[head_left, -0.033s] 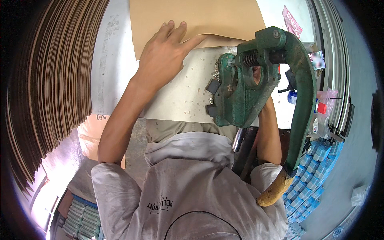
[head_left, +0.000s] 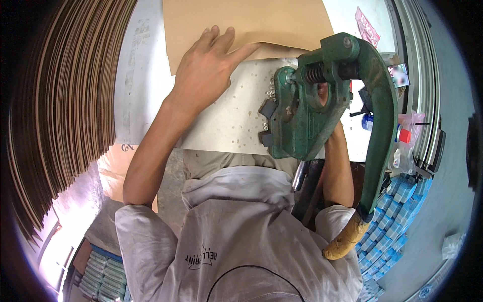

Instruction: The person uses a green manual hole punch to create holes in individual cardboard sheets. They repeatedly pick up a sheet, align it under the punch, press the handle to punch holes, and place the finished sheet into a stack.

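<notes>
My left hand [head_left: 206, 68] lies on a brown card sheet [head_left: 282, 20] at the far side of the table, fingers spread and the thumb along its near edge. That edge bows up off the tabletop between my thumb and the press. A green hand-lever press [head_left: 302, 116] with a spring stands to the right. Behind it, my right hand [head_left: 322, 93] shows only as a patch of skin through the frame's opening; its fingers are hidden. The press's long lever [head_left: 385, 126] curves toward me and ends in a yellow wrapped handle [head_left: 347, 236].
Dark square blocks [head_left: 267, 108] and small metal rings [head_left: 272, 93] lie beside the press. Upright stacked cardboard sheets [head_left: 70, 95] line the left. At right are a blue bottle with a red cap [head_left: 404, 135], pink plastic [head_left: 367, 27] and blue-wrapped bundles [head_left: 397, 216].
</notes>
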A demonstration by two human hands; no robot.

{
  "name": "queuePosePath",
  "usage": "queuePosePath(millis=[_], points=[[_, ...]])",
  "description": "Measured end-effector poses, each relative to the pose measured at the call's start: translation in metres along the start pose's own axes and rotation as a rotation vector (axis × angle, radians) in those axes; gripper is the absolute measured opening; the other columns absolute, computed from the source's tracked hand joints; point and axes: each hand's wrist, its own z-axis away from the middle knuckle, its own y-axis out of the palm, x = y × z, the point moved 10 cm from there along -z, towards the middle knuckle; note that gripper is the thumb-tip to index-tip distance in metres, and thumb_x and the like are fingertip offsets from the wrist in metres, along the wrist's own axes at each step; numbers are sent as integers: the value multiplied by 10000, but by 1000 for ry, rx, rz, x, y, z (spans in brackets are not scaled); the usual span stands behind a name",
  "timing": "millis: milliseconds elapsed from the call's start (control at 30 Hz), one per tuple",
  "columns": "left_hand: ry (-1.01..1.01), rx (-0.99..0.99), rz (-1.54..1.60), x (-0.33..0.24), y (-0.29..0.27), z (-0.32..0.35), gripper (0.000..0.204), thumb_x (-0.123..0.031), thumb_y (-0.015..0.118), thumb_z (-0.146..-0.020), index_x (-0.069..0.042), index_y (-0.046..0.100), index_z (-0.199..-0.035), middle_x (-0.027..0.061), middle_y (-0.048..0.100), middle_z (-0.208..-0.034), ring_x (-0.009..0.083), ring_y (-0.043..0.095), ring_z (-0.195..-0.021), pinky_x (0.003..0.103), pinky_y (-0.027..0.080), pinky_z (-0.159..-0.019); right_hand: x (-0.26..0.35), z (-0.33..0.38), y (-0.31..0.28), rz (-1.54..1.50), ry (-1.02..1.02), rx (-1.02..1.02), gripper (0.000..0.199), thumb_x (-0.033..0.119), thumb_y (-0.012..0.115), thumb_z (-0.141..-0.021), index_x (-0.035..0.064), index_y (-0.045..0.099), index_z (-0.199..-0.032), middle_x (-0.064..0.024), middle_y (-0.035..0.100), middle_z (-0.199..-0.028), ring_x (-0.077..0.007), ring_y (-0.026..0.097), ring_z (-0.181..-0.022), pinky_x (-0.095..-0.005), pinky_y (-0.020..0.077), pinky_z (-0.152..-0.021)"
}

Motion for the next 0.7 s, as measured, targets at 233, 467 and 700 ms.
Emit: queuePosePath(millis=[233, 467, 700], points=[[-61, 25, -27, -1, 4, -3, 779, 60, 610, -806, -334, 595, -1478, 121, 631, -1459, 391, 600, -1326, 429, 577, -1036, 15, -1, 2, 81, -170, -95, 597, 120, 821, -877, 22, 557, -1403, -107, 656, -1266, -205, 661, -1059, -373, 590, -922], [44, -111, 222, -7, -10, -12, 460, 14, 640, -799, -80, 740, -1238, 192, 701, -1273, 386, 697, -1171, 407, 616, -945, 42, -5, -7, -202, 26, -180, 297, 181, 676, -1008, 2, 673, -1244, -83, 731, -1087, -173, 698, -902, -323, 585, -812], [-97, -50, 514, -48, -3, -28, 404, -4, 688, -785, -48, 752, -1182, 208, 689, -1310, 382, 680, -1176, 470, 557, -1009, 29, -15, -10, -378, 51, -207, 227, 182, 654, -1029, 17, 679, -1182, -62, 707, -1002, -140, 651, -793, -288, 533, -690]])
